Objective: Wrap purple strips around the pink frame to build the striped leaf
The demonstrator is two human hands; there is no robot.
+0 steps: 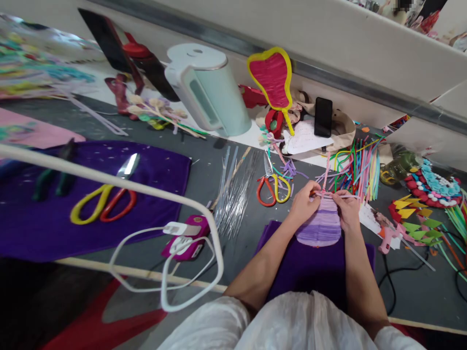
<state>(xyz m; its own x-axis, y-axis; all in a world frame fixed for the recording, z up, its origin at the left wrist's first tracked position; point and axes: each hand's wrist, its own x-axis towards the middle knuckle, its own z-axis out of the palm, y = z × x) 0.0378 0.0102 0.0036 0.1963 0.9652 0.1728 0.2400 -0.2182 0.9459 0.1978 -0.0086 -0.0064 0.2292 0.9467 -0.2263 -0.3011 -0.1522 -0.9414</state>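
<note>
Both hands are at the narrow top of a fan-shaped piece (pixel 321 226) made of rows of lilac and purple pipe cleaners, with a pink stem (pixel 327 172) sticking up from it. My left hand (pixel 305 200) pinches its upper left edge, fingers closed. My right hand (pixel 347 209) grips the upper right side, thumb and fingers together. A thin lilac pipe cleaner (pixel 352 196) runs across the top between the hands. The piece lies over a folded purple cloth (pixel 314 272) in front of me.
Scissors (pixel 272 184) and a bundle of wires (pixel 237 199) lie to the left. Pipe cleaners (pixel 365 170) lie behind the hands. A pink glue gun (pixel 388 239) is at the right. Behind stand a kettle (pixel 209 90) and a pink-and-yellow shape (pixel 272 80). A white cable (pixel 215 243) loops left.
</note>
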